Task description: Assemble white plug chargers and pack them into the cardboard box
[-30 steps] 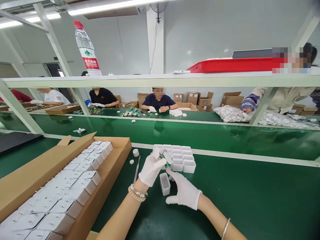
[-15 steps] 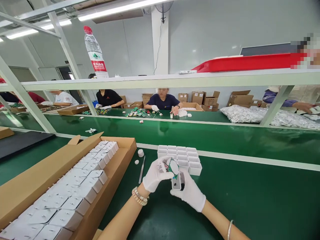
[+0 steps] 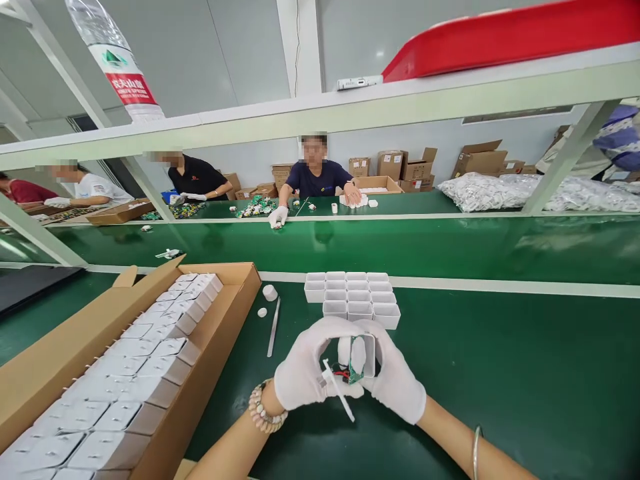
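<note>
My gloved left hand (image 3: 307, 365) is closed on a small green circuit board (image 3: 356, 372) with red and black wires. A white plastic piece with a thin bar (image 3: 340, 395) hangs from the wires below my fingers. In my gloved right hand (image 3: 395, 377) is a white plastic case (image 3: 370, 357), its open side turned toward the board. The board is at the case's opening; how far it sits inside is hidden by my fingers. Just beyond my hands stand several open white cases (image 3: 359, 310) in rows.
A cardboard box (image 3: 235, 320) of closed white cases (image 3: 125, 417) lies to the left. Tweezers (image 3: 273, 328) and a white cap (image 3: 270, 292) lie beside it. Across the green belt a person (image 3: 316, 175) sits by circuit boards (image 3: 257, 206). Overhead, a shelf (image 3: 240, 123) holds a bottle (image 3: 125, 73).
My hands have come together, the case now tilted sideways beside the board. The white piece with the bar has come into sight. My view has dipped; the person opposite has reached forward.
</note>
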Available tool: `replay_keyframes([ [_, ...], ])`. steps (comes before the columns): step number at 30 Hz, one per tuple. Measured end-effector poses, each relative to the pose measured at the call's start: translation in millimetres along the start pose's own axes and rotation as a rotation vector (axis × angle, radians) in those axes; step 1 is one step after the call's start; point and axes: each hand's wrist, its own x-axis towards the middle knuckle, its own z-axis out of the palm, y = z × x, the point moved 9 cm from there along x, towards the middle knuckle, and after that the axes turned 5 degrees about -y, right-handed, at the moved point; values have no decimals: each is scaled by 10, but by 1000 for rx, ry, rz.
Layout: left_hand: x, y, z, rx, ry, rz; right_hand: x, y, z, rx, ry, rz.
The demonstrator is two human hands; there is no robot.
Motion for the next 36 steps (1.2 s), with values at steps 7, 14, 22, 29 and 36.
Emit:
replay_keyframes([
  [7, 37, 89, 93, 128, -15, 61, -63, 34, -11, -3, 19, 3],
  [14, 118, 212, 124, 156, -74, 127, -61, -62, 5, 14, 17, -14],
  [22, 131, 186, 165, 199, -132, 130, -75, -40, -1, 46, 35, -10],
  [29, 151, 191, 198, 217, -152, 121, -68, -52, 2, 36, 15, 9],
  [36, 125, 129, 196, 234, -162, 109, -67, -34, 8, 87, -4, 51],
])
